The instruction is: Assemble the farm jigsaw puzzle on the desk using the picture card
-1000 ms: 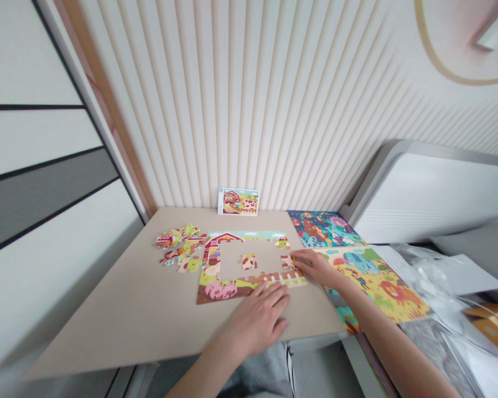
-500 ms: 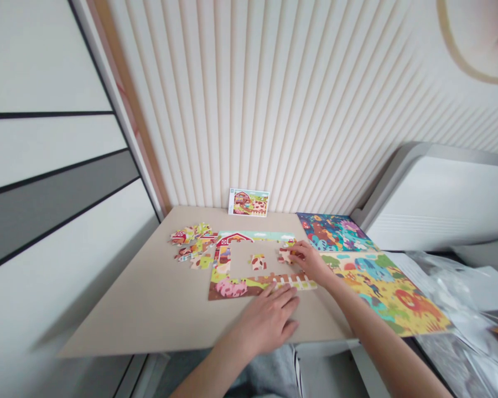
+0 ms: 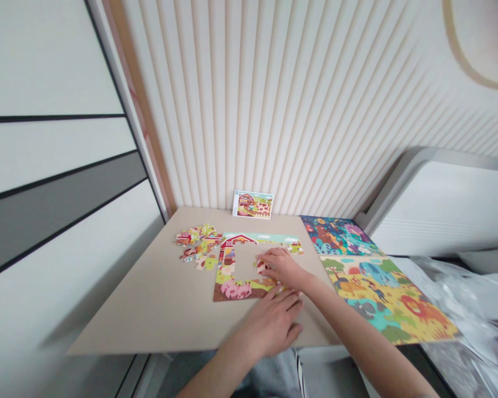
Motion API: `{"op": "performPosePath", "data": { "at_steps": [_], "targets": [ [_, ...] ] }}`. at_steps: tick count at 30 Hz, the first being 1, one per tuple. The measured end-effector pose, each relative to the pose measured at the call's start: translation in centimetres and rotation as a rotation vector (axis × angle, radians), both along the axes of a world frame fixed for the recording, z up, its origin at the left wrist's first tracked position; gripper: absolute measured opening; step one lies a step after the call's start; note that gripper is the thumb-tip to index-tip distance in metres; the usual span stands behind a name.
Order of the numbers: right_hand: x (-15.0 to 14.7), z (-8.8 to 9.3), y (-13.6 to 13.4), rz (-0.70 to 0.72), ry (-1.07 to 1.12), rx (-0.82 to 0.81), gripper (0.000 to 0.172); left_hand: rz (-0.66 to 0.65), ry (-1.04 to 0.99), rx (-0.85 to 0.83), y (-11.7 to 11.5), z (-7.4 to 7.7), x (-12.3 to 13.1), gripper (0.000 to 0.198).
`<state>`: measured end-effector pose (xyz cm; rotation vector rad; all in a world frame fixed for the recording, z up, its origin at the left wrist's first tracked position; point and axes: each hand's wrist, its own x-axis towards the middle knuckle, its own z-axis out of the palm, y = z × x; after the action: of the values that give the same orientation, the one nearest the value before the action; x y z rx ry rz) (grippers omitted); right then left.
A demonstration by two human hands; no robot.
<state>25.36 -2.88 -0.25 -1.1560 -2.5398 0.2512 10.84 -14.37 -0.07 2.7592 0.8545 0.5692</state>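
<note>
A farm jigsaw puzzle (image 3: 235, 289) with a red barn and a pink pig lies partly assembled, its border framing a bare middle. Over its right part is my right hand (image 3: 285, 269), thumb and fingers closed on a white-and-brown puzzle piece (image 3: 261, 266) inside the frame; the hand hides part of that piece and the puzzle's right side. My left hand (image 3: 279, 320) rests flat at the puzzle's lower edge, fingers stretched out and holding nothing. Several loose puzzle pieces (image 3: 207, 262) sit in an overlapping heap to the left.
A small picture card (image 3: 253, 205) of the farm scene leans against the ribbed wall. On the right lie a dark-blue picture puzzle (image 3: 340, 235) and a yellow animal puzzle (image 3: 392, 298). Clear plastic wrapping (image 3: 456, 293) is farther right. The table's front edge (image 3: 149, 352) is close to me.
My right hand has moved left across the puzzle, from its right side to the white-and-brown piece. My left hand stays at the lower edge. The view has shifted slightly.
</note>
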Motion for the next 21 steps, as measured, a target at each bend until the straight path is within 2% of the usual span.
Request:
{"op": "performPosePath", "data": {
  "at_steps": [4,7,9,12,14,21],
  "targets": [
    [2.1,0.4,-0.1,-0.197,0.178,-0.053,0.03,-0.007,-0.003,0.013,0.0,0.0,0.0,0.049],
    [6.4,1.0,0.3,-0.366,0.344,-0.131,0.034,-0.01,-0.01,0.014,0.0,0.0,0.1,0.047],
    [9.9,1.3,0.6,-0.448,0.371,-0.176,0.039,-0.009,-0.011,0.011,0.0,0.0,0.1,0.046],
    [13.9,1.1,0.5,-0.462,0.371,-0.265,0.045,-0.008,-0.01,0.008,0.0,0.0,0.1,0.044],
    [15.3,0.6,0.3,-0.453,0.357,-0.284,0.045,-0.007,-0.01,0.011,0.0,0.0,0.0,0.044],
    [15.6,-1.2,0.3,-0.45,0.296,-0.289,0.037,-0.014,-0.01,0.049,0.1,0.0,0.1,0.045]
  ]
}}
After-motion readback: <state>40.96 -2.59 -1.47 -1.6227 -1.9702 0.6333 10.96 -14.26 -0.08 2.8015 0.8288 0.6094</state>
